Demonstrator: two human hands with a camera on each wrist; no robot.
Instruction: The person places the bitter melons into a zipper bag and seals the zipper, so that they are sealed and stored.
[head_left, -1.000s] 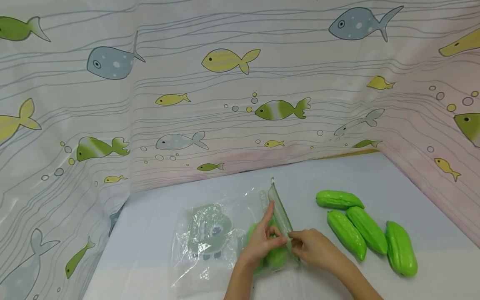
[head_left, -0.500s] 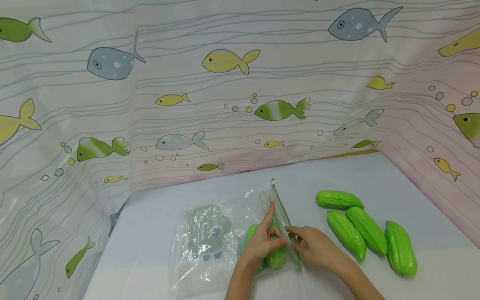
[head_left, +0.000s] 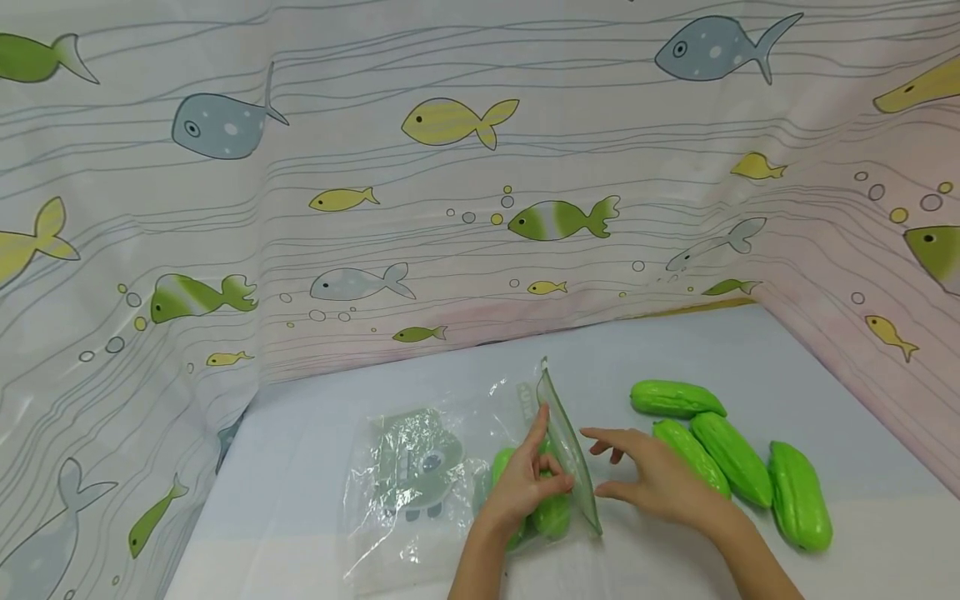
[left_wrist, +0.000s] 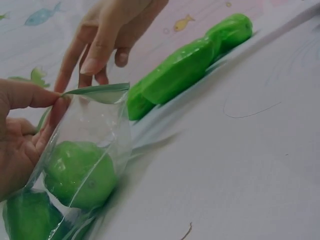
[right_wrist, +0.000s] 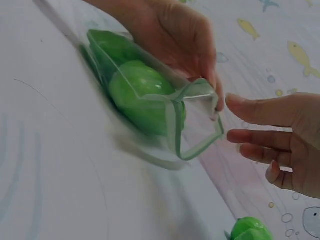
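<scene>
A clear zip bag (head_left: 465, 533) with a green cartoon print lies on the table, its green-edged mouth (head_left: 587, 492) facing right and gaping in the right wrist view. Inside are green ridged gourds (left_wrist: 80, 175), like bitter melons; at least two show through the plastic. My left hand (head_left: 513, 492) pinches the mouth's edge between thumb and finger, while its index finger stretches along the bag in the head view. Just right of the mouth, my right hand (head_left: 663, 479) hovers with thumb and fingers spread, holding nothing. Behind it lie several loose gourds (head_left: 731, 458).
The loose gourds sit in a group on the right of the white-covered table (head_left: 300, 433), one of them (head_left: 801, 496) farthest right. A fish-patterned curtain (head_left: 465, 250) stands behind the table and along both sides.
My right hand has let go of the bag's mouth and drawn back to the right, its fingers spreading. The mouth has parted wider. My left hand has kept its place.
</scene>
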